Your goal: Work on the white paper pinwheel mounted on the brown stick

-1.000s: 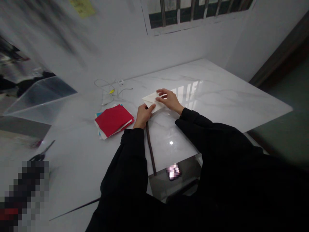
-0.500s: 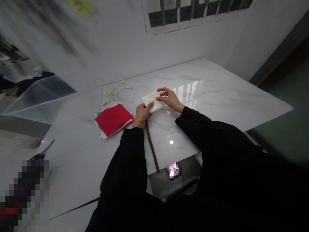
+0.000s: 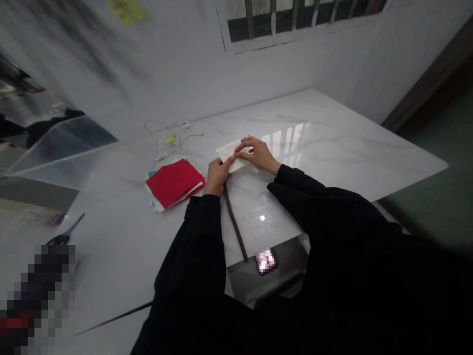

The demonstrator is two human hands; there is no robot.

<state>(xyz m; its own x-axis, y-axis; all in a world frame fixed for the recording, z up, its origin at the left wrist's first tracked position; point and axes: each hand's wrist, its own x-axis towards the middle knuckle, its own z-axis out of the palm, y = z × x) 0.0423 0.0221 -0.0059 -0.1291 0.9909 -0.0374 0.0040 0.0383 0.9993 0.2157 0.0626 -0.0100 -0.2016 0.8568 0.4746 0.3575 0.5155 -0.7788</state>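
Note:
My left hand (image 3: 217, 173) is closed on the lower left part of a white envelope (image 3: 228, 149), its thumb lying on top. Over the envelope's right side, my right hand (image 3: 256, 152) is curled, with thumb and fingertips pinched together near the left thumb. Whatever may be in that pinch is too small to make out. A thin brown strip (image 3: 234, 219) runs from beneath my left hand to the table's front edge. Left of my left hand lies a pile of papers with a red envelope (image 3: 173, 183) on top.
A white cable (image 3: 158, 129) with a yellow tag lies near the wall on the marble-patterned table (image 3: 351, 143). Scissors (image 3: 66, 235) rest at the left. Below the front edge is a phone-like thing (image 3: 265, 261), blurred out. A barred window (image 3: 288, 19) is above.
My right hand's fingers have come down and drawn together toward my left thumb. The brown strip's lower end has shifted slightly right. My left hand has stayed on the envelope.

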